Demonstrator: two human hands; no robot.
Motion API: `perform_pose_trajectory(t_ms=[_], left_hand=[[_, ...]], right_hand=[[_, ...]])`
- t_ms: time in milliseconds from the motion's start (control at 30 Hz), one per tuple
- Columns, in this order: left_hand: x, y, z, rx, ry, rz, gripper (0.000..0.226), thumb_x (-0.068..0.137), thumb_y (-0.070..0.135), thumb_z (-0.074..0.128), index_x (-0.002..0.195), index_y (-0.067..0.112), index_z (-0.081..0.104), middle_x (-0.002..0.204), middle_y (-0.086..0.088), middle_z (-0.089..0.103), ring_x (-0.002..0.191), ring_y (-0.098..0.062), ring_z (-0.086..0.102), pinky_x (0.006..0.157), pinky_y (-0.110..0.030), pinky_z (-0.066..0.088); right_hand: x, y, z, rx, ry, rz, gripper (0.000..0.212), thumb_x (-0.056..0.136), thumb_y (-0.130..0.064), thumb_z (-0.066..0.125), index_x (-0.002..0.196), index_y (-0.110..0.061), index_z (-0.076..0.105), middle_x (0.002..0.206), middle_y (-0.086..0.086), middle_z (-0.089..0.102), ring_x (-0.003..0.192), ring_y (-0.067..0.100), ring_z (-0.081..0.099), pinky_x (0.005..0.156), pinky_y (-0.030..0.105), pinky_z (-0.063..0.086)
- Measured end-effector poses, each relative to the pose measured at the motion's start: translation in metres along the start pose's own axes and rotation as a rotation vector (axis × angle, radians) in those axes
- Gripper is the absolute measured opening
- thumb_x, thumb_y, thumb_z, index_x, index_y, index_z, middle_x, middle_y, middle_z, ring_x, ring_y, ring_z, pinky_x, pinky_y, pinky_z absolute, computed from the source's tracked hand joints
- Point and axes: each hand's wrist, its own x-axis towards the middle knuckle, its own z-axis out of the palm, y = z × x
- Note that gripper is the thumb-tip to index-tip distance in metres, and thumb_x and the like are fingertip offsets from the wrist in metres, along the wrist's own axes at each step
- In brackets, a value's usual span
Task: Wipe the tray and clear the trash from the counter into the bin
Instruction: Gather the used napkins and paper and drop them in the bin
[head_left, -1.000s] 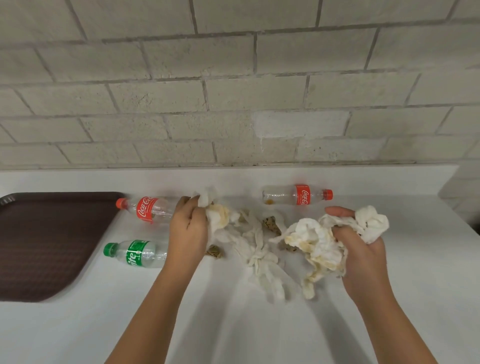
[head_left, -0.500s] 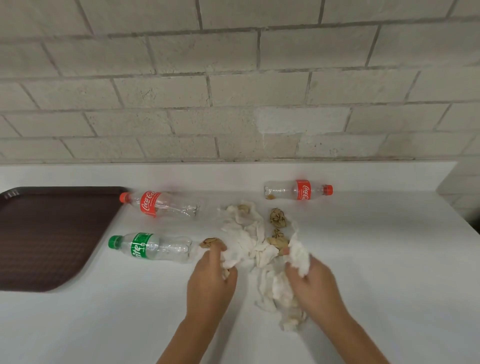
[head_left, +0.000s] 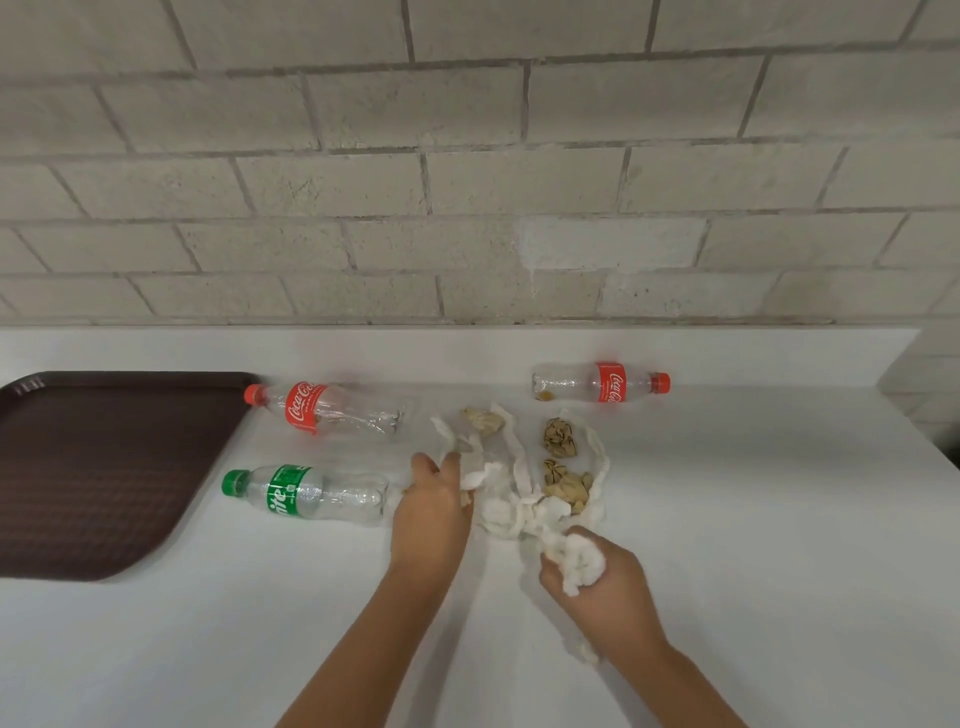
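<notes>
A heap of crumpled white tissue (head_left: 511, 499) with brown paper wads (head_left: 561, 437) lies mid-counter. My left hand (head_left: 434, 512) grips the heap's left edge, fingers curled into the paper. My right hand (head_left: 597, 582) holds a bunched white wad at the heap's near end. A dark brown tray (head_left: 98, 467) lies flat at the left. Three empty plastic bottles lie on their sides: a green-labelled one (head_left: 306, 493) beside my left hand, a red-labelled one (head_left: 324, 410) behind it, another red-labelled one (head_left: 602, 383) near the wall.
The white counter (head_left: 753, 545) runs to a raised ledge under a grey block wall (head_left: 467, 182). Its right end drops off at the far right. No bin is in view.
Both hands came down from above the counter and drew nearer to me. The tissue they held up now lies spread in a heap, with each hand grasping one side.
</notes>
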Motion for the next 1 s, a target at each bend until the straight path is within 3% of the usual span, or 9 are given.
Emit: perform_pose_trajectory(t_ms=[100, 267, 433, 600, 733, 800, 867, 933, 1000], left_hand=[[-0.004, 0.003, 0.010, 0.150, -0.096, -0.065, 0.039, 0.096, 0.029, 0.047, 0.130, 0.013, 0.039, 0.121, -0.012, 0.041, 0.095, -0.024, 0.061, 0.071, -0.026, 0.049], [-0.025, -0.001, 0.020, 0.121, -0.093, 0.011, 0.028, 0.093, 0.029, 0.049, 0.116, 0.014, 0.050, 0.118, -0.005, 0.044, 0.090, -0.022, 0.062, 0.068, -0.027, 0.048], [-0.042, -0.011, 0.015, -0.119, 0.032, -0.005, 0.018, 0.078, 0.029, 0.074, 0.082, 0.015, 0.062, 0.080, -0.002, 0.056, 0.056, -0.027, 0.061, 0.045, -0.029, 0.041], [-0.055, -0.008, -0.012, -0.392, 0.129, -0.189, 0.039, 0.070, 0.051, 0.074, 0.080, 0.018, 0.056, 0.076, 0.007, 0.053, 0.070, -0.020, 0.055, 0.063, -0.030, 0.041], [-0.058, 0.003, -0.035, -0.498, 0.173, -0.174, 0.040, 0.065, 0.045, 0.080, 0.082, 0.023, 0.051, 0.072, 0.019, 0.045, 0.074, -0.012, 0.047, 0.066, -0.023, 0.034], [-0.057, 0.005, -0.035, -0.460, 0.165, -0.057, 0.037, 0.068, 0.041, 0.080, 0.070, 0.027, 0.046, 0.075, 0.015, 0.046, 0.067, -0.011, 0.051, 0.055, -0.017, 0.033], [-0.054, 0.005, -0.025, -0.428, 0.128, 0.081, 0.037, 0.069, 0.027, 0.081, 0.063, 0.030, 0.044, 0.087, 0.016, 0.045, 0.073, -0.011, 0.057, 0.056, -0.009, 0.034], [-0.055, 0.011, -0.013, -0.388, 0.102, 0.219, 0.027, 0.066, 0.018, 0.079, 0.067, 0.022, 0.052, 0.112, 0.013, 0.048, 0.107, -0.022, 0.058, 0.077, -0.021, 0.046], [-0.059, 0.024, 0.001, -0.306, -0.003, 0.280, 0.032, 0.070, 0.044, 0.072, 0.081, 0.017, 0.060, 0.134, 0.004, 0.044, 0.138, -0.031, 0.030, 0.107, -0.044, 0.035]], right_hand=[[-0.007, -0.017, -0.020, 0.288, 0.052, 0.072, 0.016, 0.077, -0.008, 0.074, 0.066, -0.016, 0.064, 0.056, 0.000, 0.063, 0.049, 0.004, 0.054, 0.049, 0.014, 0.042], [-0.016, -0.057, -0.061, 0.423, 0.109, -0.100, 0.014, 0.071, -0.024, 0.064, 0.077, -0.012, 0.060, 0.067, 0.005, 0.063, 0.057, 0.008, 0.059, 0.052, 0.014, 0.043], [-0.013, -0.070, -0.087, 0.740, 0.179, -0.046, 0.018, 0.076, -0.007, 0.060, 0.091, -0.016, 0.059, 0.065, -0.013, 0.061, 0.059, 0.002, 0.058, 0.053, 0.014, 0.047], [-0.003, -0.064, -0.099, 0.873, 0.091, 0.115, 0.035, 0.086, -0.003, 0.052, 0.111, -0.023, 0.065, 0.093, -0.007, 0.070, 0.077, 0.006, 0.066, 0.059, 0.019, 0.052], [0.013, -0.050, -0.096, 0.491, 0.038, 0.173, 0.030, 0.085, -0.013, 0.063, 0.111, -0.029, 0.063, 0.101, -0.007, 0.068, 0.090, 0.008, 0.065, 0.071, 0.026, 0.050], [0.026, -0.034, -0.084, 0.099, 0.027, 0.164, 0.024, 0.083, -0.023, 0.066, 0.105, -0.029, 0.061, 0.098, 0.000, 0.063, 0.080, 0.013, 0.062, 0.070, 0.027, 0.047], [0.036, -0.011, -0.068, -0.284, -0.052, 0.150, 0.040, 0.082, -0.036, 0.066, 0.119, -0.037, 0.051, 0.109, 0.003, 0.047, 0.080, 0.018, 0.056, 0.070, 0.026, 0.043], [0.037, 0.012, -0.051, -0.523, -0.119, 0.140, 0.052, 0.085, -0.038, 0.060, 0.134, -0.040, 0.041, 0.122, 0.000, 0.034, 0.085, 0.018, 0.056, 0.069, 0.025, 0.042], [0.028, 0.024, -0.040, -0.635, -0.046, 0.096, 0.047, 0.085, -0.031, 0.057, 0.131, -0.039, 0.047, 0.125, -0.002, 0.038, 0.085, 0.016, 0.055, 0.061, 0.025, 0.039]])
